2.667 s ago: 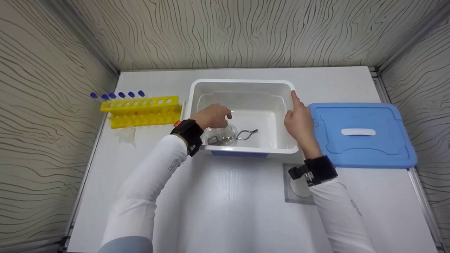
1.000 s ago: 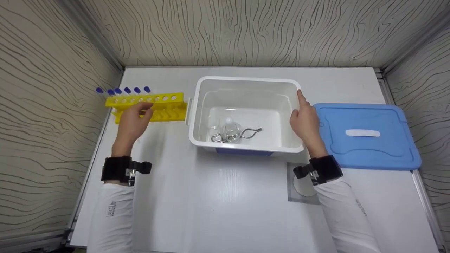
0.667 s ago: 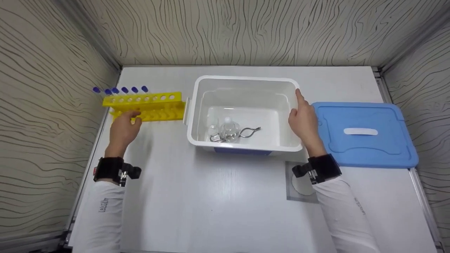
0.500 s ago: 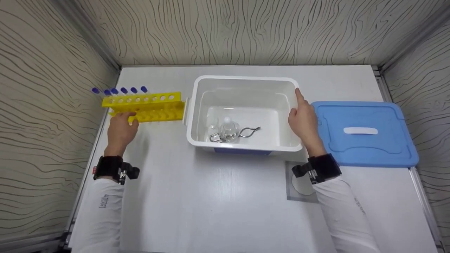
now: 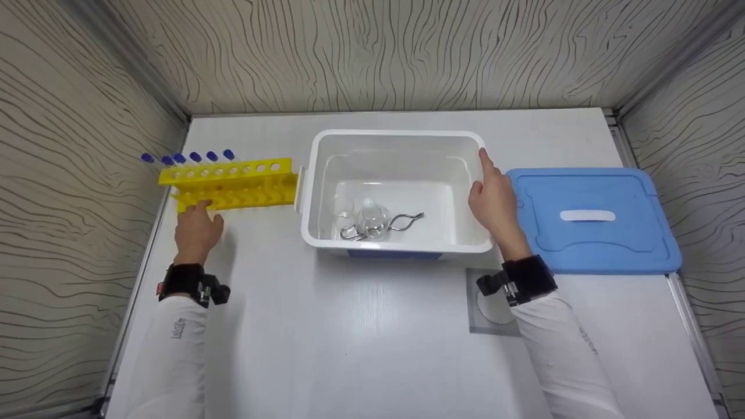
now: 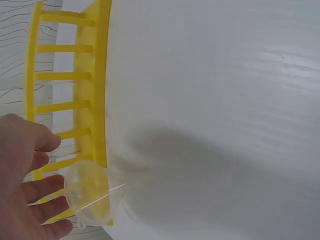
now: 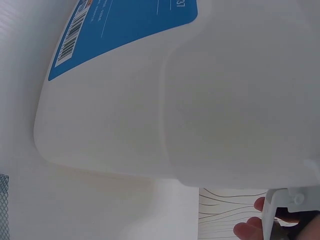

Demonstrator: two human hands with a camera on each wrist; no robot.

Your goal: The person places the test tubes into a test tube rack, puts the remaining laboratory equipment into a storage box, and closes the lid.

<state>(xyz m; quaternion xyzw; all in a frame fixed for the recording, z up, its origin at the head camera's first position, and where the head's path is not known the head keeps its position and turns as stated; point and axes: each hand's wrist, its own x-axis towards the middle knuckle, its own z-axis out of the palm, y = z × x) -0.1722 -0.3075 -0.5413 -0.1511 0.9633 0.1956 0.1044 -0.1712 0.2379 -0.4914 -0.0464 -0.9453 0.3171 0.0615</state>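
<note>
Funnel (image 6: 95,194), left on bench (image 5: 262,326), by yellow rack (image 5: 236,185): probably light, slippery; best pinched at rim. Left grip (image 5: 198,230): slack, unclosed. Right grip (image 5: 495,198): clasping box (image 5: 401,248).

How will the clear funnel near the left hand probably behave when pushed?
The clear funnel looks thin and translucent, so probably light. Round-mouthed, it may roll; the yellow rack close beside it could stop that.
</note>
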